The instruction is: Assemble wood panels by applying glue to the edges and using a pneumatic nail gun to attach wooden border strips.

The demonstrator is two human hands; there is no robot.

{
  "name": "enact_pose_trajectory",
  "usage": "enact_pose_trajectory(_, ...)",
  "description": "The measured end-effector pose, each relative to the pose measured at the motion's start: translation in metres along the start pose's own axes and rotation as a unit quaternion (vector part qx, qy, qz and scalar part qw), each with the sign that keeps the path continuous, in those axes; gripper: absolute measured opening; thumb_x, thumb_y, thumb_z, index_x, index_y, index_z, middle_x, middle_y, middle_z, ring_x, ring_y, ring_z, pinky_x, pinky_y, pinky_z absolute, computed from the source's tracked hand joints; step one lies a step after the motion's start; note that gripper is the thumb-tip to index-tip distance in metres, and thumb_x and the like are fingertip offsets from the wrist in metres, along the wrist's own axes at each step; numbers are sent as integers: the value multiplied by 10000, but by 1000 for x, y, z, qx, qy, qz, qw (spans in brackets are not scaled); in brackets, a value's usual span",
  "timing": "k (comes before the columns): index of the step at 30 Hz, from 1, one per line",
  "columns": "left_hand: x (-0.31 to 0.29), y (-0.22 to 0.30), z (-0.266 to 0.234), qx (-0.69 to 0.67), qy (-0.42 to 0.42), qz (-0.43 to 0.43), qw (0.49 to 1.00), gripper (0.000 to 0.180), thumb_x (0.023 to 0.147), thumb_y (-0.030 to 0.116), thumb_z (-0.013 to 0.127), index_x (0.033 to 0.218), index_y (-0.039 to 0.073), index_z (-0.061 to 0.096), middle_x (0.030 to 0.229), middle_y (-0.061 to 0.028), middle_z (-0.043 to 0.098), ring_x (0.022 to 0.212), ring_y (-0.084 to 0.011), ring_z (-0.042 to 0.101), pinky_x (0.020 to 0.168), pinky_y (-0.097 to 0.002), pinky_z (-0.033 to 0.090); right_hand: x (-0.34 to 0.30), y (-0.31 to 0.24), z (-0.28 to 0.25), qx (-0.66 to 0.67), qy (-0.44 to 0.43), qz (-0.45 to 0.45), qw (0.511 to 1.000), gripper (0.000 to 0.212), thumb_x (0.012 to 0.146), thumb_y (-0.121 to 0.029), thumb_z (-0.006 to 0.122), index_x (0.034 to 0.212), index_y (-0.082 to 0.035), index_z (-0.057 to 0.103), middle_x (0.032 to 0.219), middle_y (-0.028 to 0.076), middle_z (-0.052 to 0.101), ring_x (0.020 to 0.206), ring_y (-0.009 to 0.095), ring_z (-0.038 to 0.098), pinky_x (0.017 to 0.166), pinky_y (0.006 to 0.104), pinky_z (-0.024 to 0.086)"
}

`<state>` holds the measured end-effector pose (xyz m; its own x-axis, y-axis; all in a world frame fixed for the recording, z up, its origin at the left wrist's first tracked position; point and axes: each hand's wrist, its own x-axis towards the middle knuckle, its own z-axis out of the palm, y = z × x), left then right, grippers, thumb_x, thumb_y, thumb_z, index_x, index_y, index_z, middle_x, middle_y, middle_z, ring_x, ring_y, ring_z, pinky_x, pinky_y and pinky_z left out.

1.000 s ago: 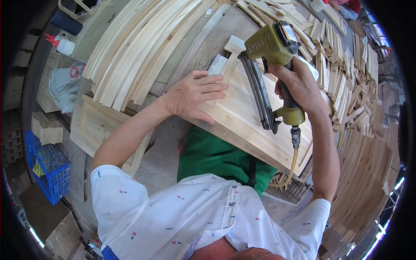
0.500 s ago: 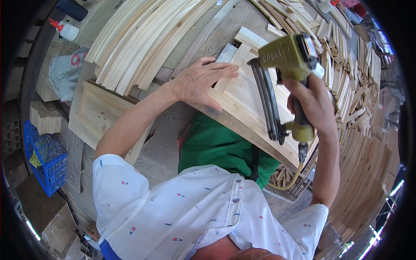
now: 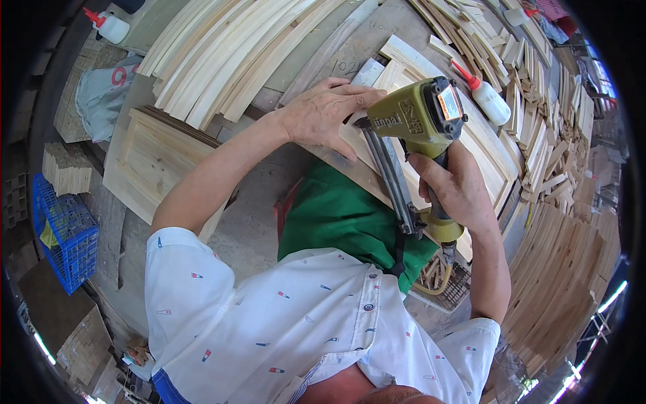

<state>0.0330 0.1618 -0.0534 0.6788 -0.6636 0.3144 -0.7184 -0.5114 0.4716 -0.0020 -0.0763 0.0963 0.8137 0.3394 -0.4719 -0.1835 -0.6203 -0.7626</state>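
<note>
A: Where is the wooden panel (image 3: 486, 145) lying?

B: On the workbench (image 3: 377, 34), just in front of the green apron (image 3: 343, 215). Its left end is sitting under the left hand (image 3: 326, 114).

A: Grip?

B: Right hand (image 3: 454, 185) is wrapping round the handle of the olive nail gun (image 3: 410, 121), closed firmly on it. Left hand is spreading, thumb standing apart from the fingers, draped over the panel's edge. How hard it is pressing, I can't tell.

A: And the gun's dark nose (image 3: 363, 124)?

B: Sitting just beside the left fingers. Whether it is touching wood, I can't tell from this angle.

A: So what is good handling asking for?

B: My judgement: the left hand should be bracing from farther back, fingers out of the nose's line. The nose should be meeting the wood squarely, not tilting, with the trigger waiting until it is seated.

A: Anything nearby?

B: Yellow hose (image 3: 445, 269) is curving below the handle; best running slack. White bottle (image 3: 490, 101) is standing near the panel's far side, worth minding.
</note>
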Motion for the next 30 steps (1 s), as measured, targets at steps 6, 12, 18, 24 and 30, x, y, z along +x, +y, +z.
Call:
enact_pose_trajectory(6, 0, 4, 0, -14, 0, -13, 1000, 1073, 617, 618, 760, 1459, 142, 297, 1393, -97, 477, 1308, -223, 430, 1118, -421, 243, -15, -4, 6, 18, -3, 28, 999, 254, 878, -158, 615, 1007, 36, 513, 629, 64, 571, 529, 135, 558, 515, 299, 450)
enact_pose_trajectory(12, 3, 2, 2, -29, 5, 4, 1000, 1002, 617, 557, 775, 1429, 149, 354, 1427, -58, 458, 1317, -211, 422, 1119, -420, 248, -21, 2, 9, -10, 5, 17, 1000, 255, 876, -151, 614, 1003, 40, 504, 620, 65, 566, 529, 142, 553, 510, 313, 442)
enact_pose_trajectory(18, 0, 2, -1, -9, -4, 1, 1000, 909, 631, 513, 770, 1386, 130, 436, 1455, -42, 434, 1347, -203, 388, 1120, -426, 257, -75, 18, -11, 12, 74, 76, 994, 256, 862, -162, 641, 994, 35, 545, 653, 43, 579, 564, 120, 555, 525, 284, 445)
enact_pose_trajectory(24, 1, 1, -2, -10, -20, 7, 1000, 987, 620, 611, 721, 1419, 126, 403, 1438, -45, 455, 1370, -219, 362, 1129, -456, 248, -109, 49, -12, 73, 123, 130, 981, 253, 860, -150, 650, 1022, 27, 571, 676, 34, 589, 577, 99, 556, 523, 265, 446)
enact_pose_trajectory(30, 6, 7, -2, -18, -27, 6, 999, 1006, 615, 600, 735, 1429, 120, 389, 1433, -49, 462, 1374, -229, 354, 1136, -462, 245, -110, 62, -8, 17, 107, 126, 986, 243, 868, -158, 639, 990, 35, 555, 642, 66, 593, 557, 128, 574, 519, 298, 458)
